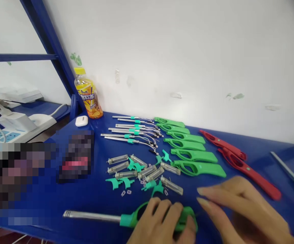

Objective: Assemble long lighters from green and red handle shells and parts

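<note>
My left hand (pixel 160 218) is wrapped over the green handle of a long-necked lighter (pixel 128 219) lying at the front edge of the table, its metal tube pointing left. To the right, my right hand (pixel 240 208) hovers by the handle's end with thumb and finger nearly together; whatever they pinch, if anything, is too small to make out. Just beyond lie clear fuel tanks (pixel 155 174), teal triggers (pixel 115 183) and tiny pale clips (pixel 129 192). Several green handle shells (pixel 194 156) are lined up behind, beside metal tubes with wires (pixel 122 137).
Two red handle shells (pixel 251 173) and another lighter with a metal tube (pixel 285 166) lie on the right. At the back left stand a drink bottle (pixel 87 95) and a white earphone case (pixel 81 121). A power strip (pixel 22 127) is at far left; a white wall (pixel 187 61) closes the back.
</note>
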{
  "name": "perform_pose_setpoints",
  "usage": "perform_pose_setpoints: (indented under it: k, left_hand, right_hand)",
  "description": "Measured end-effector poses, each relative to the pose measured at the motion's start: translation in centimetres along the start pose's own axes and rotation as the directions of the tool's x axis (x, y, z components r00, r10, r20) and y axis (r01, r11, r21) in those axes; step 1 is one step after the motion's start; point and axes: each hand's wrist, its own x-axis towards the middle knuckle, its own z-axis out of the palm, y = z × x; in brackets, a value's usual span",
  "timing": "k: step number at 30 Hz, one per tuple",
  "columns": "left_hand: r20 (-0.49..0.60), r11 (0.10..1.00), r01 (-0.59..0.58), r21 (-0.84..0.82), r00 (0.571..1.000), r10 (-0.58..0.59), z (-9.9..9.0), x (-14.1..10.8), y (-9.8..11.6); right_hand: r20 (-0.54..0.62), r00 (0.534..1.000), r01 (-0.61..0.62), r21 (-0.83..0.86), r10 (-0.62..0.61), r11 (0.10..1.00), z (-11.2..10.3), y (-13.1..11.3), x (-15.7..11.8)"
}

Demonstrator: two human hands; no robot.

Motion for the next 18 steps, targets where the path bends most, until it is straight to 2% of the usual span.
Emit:
perform_pose_setpoints:
  k: [2, 4, 6, 9, 13, 18]
  left_hand:
    - [0.103, 1.000, 0.000, -0.010, 0.995, 0.001, -1.1, 0.6, 0.2]
    - [0.231, 0.998, 0.004, -0.061, 0.973, 0.010, -2.4, 1.0, 0.3]
    - [0.325, 0.996, 0.012, -0.092, 0.946, 0.018, -3.1, 1.2, 0.1]
    - [0.331, 0.983, 0.023, -0.184, 0.943, 0.039, -3.0, 1.1, -0.3]
    - [0.354, 0.924, 0.041, -0.380, 0.929, 0.105, -2.5, 0.9, -0.6]
    - [0.355, 0.940, 0.002, -0.342, 0.926, 0.127, -2.8, 1.0, -0.6]
  right_hand:
    - [-0.007, 1.000, 0.024, -0.028, -0.025, 0.999, -0.1, 0.3, 0.2]
    - [-0.070, 0.997, 0.021, -0.083, -0.026, 0.996, -0.2, 0.6, 0.1]
    - [-0.138, 0.989, -0.060, -0.103, 0.045, 0.993, -0.3, 0.8, -0.2]
    - [-0.162, 0.977, -0.160, -0.112, 0.141, 0.981, -0.2, 1.0, -0.8]
    - [-0.186, 0.972, -0.171, -0.142, 0.143, 0.975, -0.2, 1.3, -1.4]
    - [-0.208, 0.969, -0.163, -0.141, 0.132, 0.976, 0.0, 1.5, -1.7]
